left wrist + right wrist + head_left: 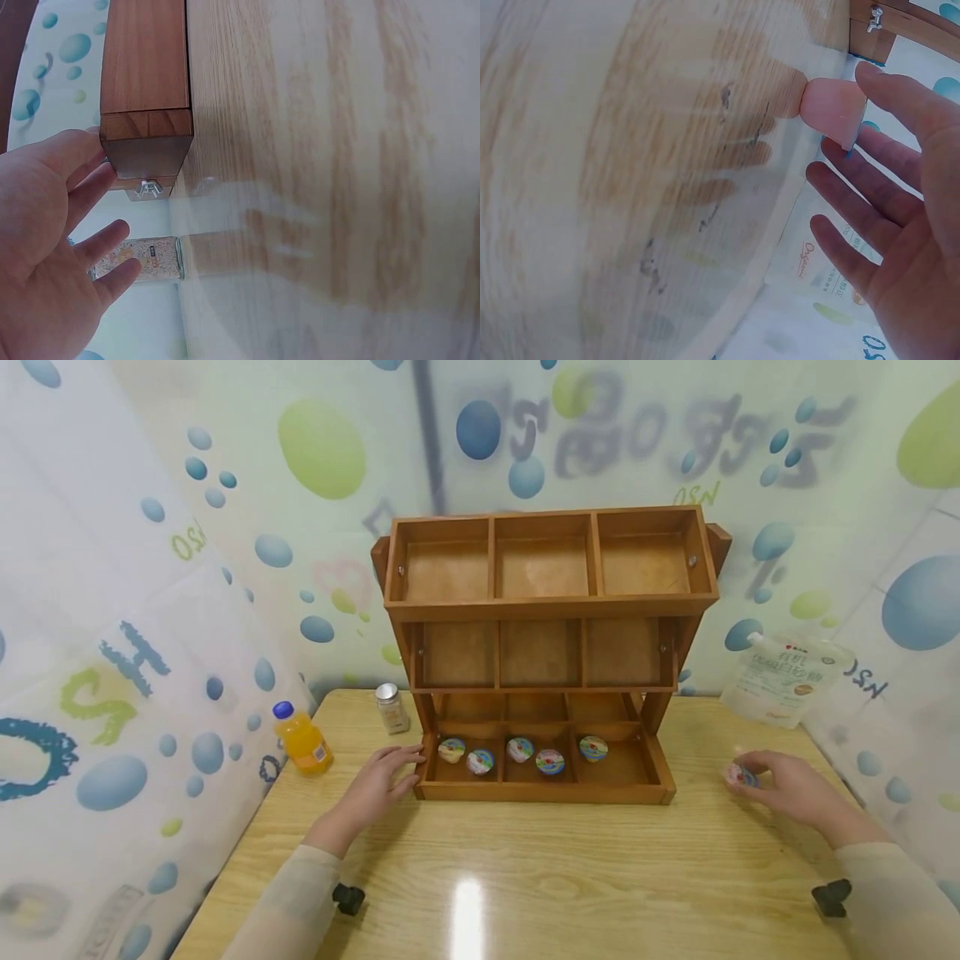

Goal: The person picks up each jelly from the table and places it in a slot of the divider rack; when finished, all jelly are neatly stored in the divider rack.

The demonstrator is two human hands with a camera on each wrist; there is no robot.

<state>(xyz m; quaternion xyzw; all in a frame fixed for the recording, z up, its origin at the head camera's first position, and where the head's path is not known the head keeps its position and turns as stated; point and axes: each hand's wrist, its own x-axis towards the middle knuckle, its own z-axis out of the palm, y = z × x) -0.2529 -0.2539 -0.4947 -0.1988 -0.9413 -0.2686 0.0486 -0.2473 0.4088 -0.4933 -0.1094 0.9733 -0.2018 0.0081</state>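
My right hand [797, 787] holds a small pink jelly cup [832, 109] by its rim between thumb and fingers, close over the table to the right of the wooden rack. The cup's printed lid [744, 775] faces me in the head view. My left hand [378, 787] touches the left end of the rack's bottom tier [543, 792], its fingers extended against the wood [146, 124]. Several similar lidded cups lie in that tier: two in the left compartment, two in the middle, and one cup [593, 748] in the right.
The rack's upper tiers [551, 607] rise above the cups. At the left stand an orange juice bottle [303, 742] and a glass jar [393, 710] with a metal lid. A white pouch [786, 681] leans on the wall at the back right. Printed cloth walls edge the table [570, 868].
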